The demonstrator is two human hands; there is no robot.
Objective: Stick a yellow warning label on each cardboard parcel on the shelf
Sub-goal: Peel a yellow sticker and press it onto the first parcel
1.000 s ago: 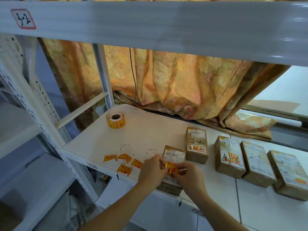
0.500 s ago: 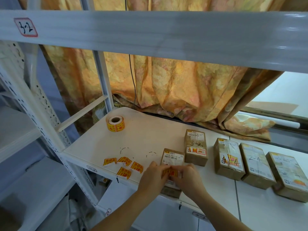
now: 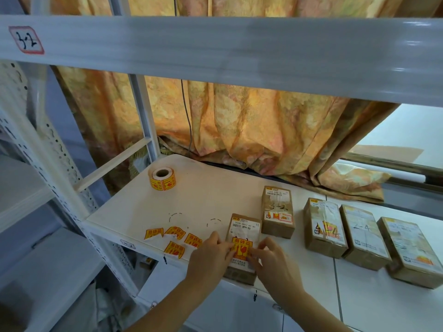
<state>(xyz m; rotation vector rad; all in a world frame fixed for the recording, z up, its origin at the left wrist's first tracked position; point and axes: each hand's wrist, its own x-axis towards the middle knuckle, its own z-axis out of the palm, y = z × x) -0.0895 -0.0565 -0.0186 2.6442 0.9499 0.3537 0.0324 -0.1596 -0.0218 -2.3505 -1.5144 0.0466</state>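
Label [image 3: 242,248], yellow with red print, now lies on the top face of the parcel [image 3: 244,230] at the shelf [image 3: 206,200] front edge; a second ago we held it raised between our fingertips above the box, and half a second ago our fingers covered most of it. Our left hand [image 3: 211,257] has its fingertips curled onto the label's left edge, and our right hand [image 3: 273,262] pinches its right edge with thumb and forefinger; whether the label is fully stuck down we cannot tell. Both hands sit a little nearer to us than before. The parcel is a brown cardboard block, glossy with clear tape, bearing a white printed slip just beyond our fingers. Just left of our left hand four loose labels [image 3: 173,238] lie curled and crumpled on the smooth white board, unmoved. Well beyond them to the left stands the roll [image 3: 163,178], a squat cylinder with a pale card core. Just beyond our right hand stands a second box [image 3: 278,212], and to the right of it three more boxes [image 3: 364,236] lie side by side, all taped brown cardboard, all where they were. Behind everything hangs a folded orange curtain [image 3: 251,121] of patterned cloth.
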